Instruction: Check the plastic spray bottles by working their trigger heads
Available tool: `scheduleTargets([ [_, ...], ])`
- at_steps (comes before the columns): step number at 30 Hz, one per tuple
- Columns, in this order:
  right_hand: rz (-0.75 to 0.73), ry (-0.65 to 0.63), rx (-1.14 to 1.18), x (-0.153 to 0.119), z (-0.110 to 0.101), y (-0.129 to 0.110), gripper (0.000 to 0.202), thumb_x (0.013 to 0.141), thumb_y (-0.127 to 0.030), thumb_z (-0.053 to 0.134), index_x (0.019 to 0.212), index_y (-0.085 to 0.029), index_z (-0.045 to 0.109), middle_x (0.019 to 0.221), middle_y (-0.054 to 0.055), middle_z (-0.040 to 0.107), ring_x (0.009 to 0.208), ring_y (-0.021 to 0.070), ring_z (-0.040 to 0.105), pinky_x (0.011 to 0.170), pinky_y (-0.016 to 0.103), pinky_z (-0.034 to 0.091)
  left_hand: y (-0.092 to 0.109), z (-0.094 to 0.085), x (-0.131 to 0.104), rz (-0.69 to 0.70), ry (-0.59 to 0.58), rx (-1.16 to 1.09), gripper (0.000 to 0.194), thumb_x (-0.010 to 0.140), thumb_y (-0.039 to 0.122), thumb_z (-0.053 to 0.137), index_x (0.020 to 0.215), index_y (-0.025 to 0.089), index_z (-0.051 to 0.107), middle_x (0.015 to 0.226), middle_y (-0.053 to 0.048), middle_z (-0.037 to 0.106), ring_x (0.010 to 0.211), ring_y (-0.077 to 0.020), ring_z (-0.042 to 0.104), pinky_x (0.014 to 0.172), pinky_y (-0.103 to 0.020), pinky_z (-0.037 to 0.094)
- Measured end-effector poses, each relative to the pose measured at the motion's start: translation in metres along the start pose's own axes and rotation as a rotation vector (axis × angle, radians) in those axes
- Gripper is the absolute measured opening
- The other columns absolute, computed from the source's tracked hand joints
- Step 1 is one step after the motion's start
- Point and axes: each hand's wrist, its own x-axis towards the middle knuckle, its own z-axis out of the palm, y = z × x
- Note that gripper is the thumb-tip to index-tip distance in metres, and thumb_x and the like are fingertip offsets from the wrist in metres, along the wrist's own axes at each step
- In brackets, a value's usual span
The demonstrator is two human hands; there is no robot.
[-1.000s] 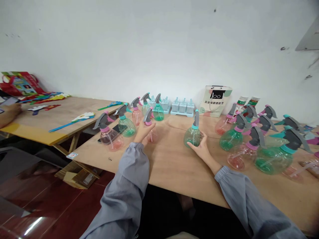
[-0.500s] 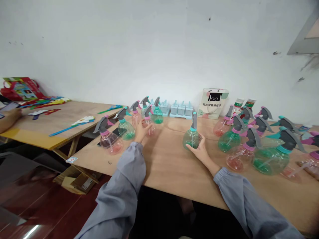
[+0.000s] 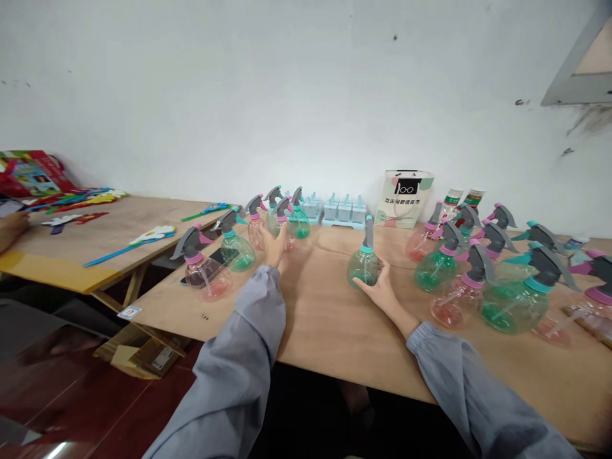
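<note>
My right hand [image 3: 377, 280] is wrapped round the lower right of a clear green spray bottle [image 3: 362, 266] with a turquoise collar and grey trigger head. This bottle stands upright on the table. My left hand [image 3: 273, 243] is beside a pink-collared spray bottle [image 3: 289, 237] in the left group, thumb and fingers apart; any contact with it is hard to make out. Nearby on that side stand a green spray bottle [image 3: 237, 252], a front pink spray bottle [image 3: 206, 278] and several others behind my fingers.
Several more pink and green spray bottles [image 3: 514, 307] crowd the right side. Pale blue moulds [image 3: 344, 213] and a paper bag [image 3: 404, 201] stand by the wall. A dark phone lies behind the left bottles. Another table [image 3: 143, 213] at left holds felt-like flowers; another person's hand [image 3: 12, 229] is there.
My left hand has lifted slightly and its fingers have shifted up along the left side of the pink bottle. The right hand still holds the green bottle; the view has panned slightly right.
</note>
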Motion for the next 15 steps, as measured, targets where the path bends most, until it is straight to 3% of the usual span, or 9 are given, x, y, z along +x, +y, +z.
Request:
scheduleTargets([
  [1,-0.001,-0.007,-0.006,0.000,0.000,-0.001,0.094,0.065,-0.066,0.078,0.133,-0.018,0.034,0.131,0.019,0.050,0.123,0.0347,0.054,0.106,0.060,0.045,0.009,0.001,-0.011,0.028,0.074,0.003,0.059,0.086,0.048,0.066,0.131,0.019,0.041,0.149,-0.022,0.039,0.150,-0.0335,0.023,0.123,-0.055,0.014],
  [3,-0.011,-0.026,-0.026,-0.001,-0.001,-0.005,0.093,0.065,-0.064,0.079,0.133,-0.018,0.036,0.129,0.018,0.052,0.121,0.0352,0.056,0.104,0.059,0.046,0.030,0.006,-0.037,0.098,0.029,-0.027,0.054,0.087,0.049,0.064,0.130,0.022,0.044,0.145,-0.018,0.044,0.145,-0.0298,0.034,0.123,-0.050,0.022],
  [6,-0.063,-0.087,-0.070,-0.006,0.000,-0.014,0.091,0.064,-0.061,0.082,0.133,-0.019,0.039,0.127,0.017,0.054,0.118,0.0359,0.057,0.102,0.059,0.048,0.064,0.027,-0.077,0.138,-0.408,-0.192,0.067,0.078,0.051,0.074,0.133,0.023,0.047,0.146,-0.016,0.046,0.142,-0.0314,0.041,0.120,-0.047,0.028],
  [8,-0.108,-0.143,-0.098,-0.012,0.002,-0.023,0.090,0.065,-0.060,0.083,0.133,-0.020,0.040,0.126,0.017,0.055,0.119,0.0366,0.058,0.100,0.059,0.049,0.082,0.046,-0.098,0.056,-0.566,-0.292,0.081,0.068,0.050,0.083,0.136,0.023,0.047,0.147,-0.015,0.046,0.144,-0.0338,0.038,0.120,-0.047,0.028],
  [10,-0.142,-0.200,-0.121,-0.019,0.005,-0.032,0.091,0.065,-0.061,0.082,0.135,-0.019,0.040,0.124,0.018,0.056,0.118,0.0375,0.059,0.098,0.059,0.051,0.095,0.064,-0.111,0.000,-0.591,-0.380,0.085,0.061,0.047,0.089,0.132,0.021,0.052,0.141,-0.016,0.051,0.141,-0.0349,0.042,0.119,-0.047,0.030],
  [12,-0.157,-0.257,-0.143,-0.024,0.006,-0.043,0.092,0.066,-0.062,0.081,0.136,-0.018,0.041,0.122,0.019,0.057,0.116,0.0380,0.061,0.095,0.058,0.052,0.100,0.077,-0.115,-0.055,-0.548,-0.436,0.071,0.061,0.045,0.089,0.121,0.020,0.059,0.129,-0.015,0.059,0.131,-0.0339,0.052,0.114,-0.047,0.035],
  [15,-0.207,-0.317,-0.203,-0.023,-0.005,-0.059,0.082,0.072,-0.064,0.076,0.134,-0.020,0.047,0.119,0.017,0.061,0.112,0.0376,0.063,0.093,0.058,0.054,0.098,0.078,-0.110,-0.131,-0.505,-0.489,0.051,0.066,0.043,0.085,0.107,0.022,0.064,0.115,-0.011,0.066,0.117,-0.0300,0.061,0.106,-0.045,0.042],
])
